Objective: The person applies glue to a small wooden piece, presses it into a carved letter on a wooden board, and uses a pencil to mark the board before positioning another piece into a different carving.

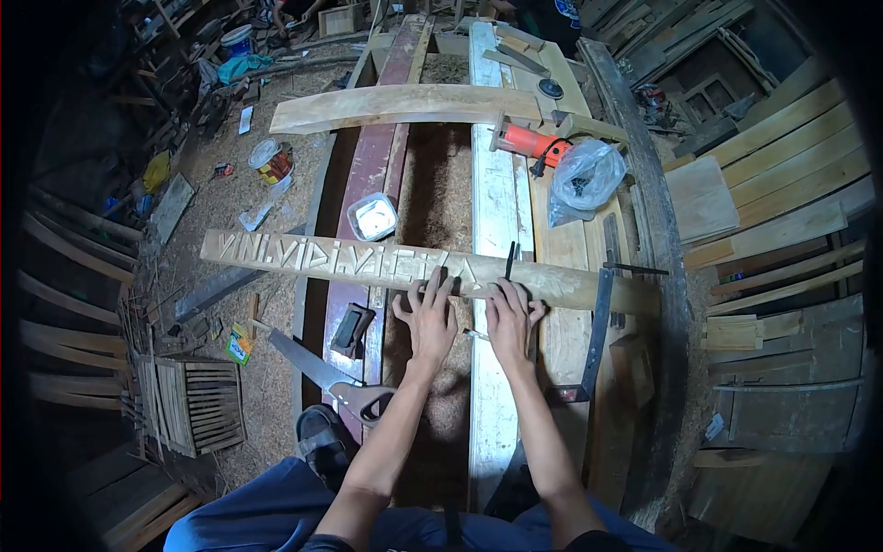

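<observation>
The carved plank (368, 259) is pale, matt bare wood with rough-cut letters, the handsaw (317, 368) has a dull grey metal blade, and the bag (584, 179) is glossy clear plastic

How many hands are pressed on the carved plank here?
2: the left hand lies flat at the carved plank beside the lettering; the right hand lies just beside it, near a black pencil-like tool. No other hands show.

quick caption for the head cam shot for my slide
Left hand and right hand press flat on a carved wooden plank lettered "VINI VIDI", a handsaw lying nearby.
</observation>
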Available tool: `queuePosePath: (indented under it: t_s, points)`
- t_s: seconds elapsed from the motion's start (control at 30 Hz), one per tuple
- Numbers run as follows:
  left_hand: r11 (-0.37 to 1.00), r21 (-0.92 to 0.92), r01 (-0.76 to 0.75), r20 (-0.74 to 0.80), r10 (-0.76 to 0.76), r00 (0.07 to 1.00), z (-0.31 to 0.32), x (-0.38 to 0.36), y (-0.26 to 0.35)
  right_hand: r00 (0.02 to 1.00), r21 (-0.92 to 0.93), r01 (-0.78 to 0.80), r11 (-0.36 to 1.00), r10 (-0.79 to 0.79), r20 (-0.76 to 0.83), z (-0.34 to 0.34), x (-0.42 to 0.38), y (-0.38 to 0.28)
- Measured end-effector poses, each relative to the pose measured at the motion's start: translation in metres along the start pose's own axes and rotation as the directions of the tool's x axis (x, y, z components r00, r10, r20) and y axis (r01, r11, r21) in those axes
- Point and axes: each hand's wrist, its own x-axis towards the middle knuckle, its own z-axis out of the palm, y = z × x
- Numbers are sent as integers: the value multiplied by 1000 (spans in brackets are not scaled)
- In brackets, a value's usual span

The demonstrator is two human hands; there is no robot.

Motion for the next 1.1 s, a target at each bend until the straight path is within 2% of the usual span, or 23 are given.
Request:
queuePosePath:
  t_s: [0.2, 0.27, 0.5, 0.7, 0.87, 1.1]
  points:
    - [998, -55, 35, 2, -35, 999, -1, -15, 15, 999, -27, 13, 1000, -14, -48, 4, 5, -13]
    - [988, -106, 112, 15, -111, 994, -9, -17, 23, 999, -60, -18, 998, 16, -42, 11, 4, -16]
    - [992, -98, 75, -38, -79, 996, -8, -6, 29, 984, -40, -105, 994, 98, -147, 13, 4, -29]
    - [991, -71, 118, -71, -123, 990, -1, -4, 20, 984, -42, -114, 993, 107, -144, 20, 5, -26]
    - [989, -75, 124, -40, -128, 991, 1, -9, 14, 973, -36, -144, 989, 135, -185, 22, 8, -30]
    - [986, -82, 142, -2, -142, 990, 4, -8, 11, 979, -36, -144, 989, 137, -151, 25, 7, -33]
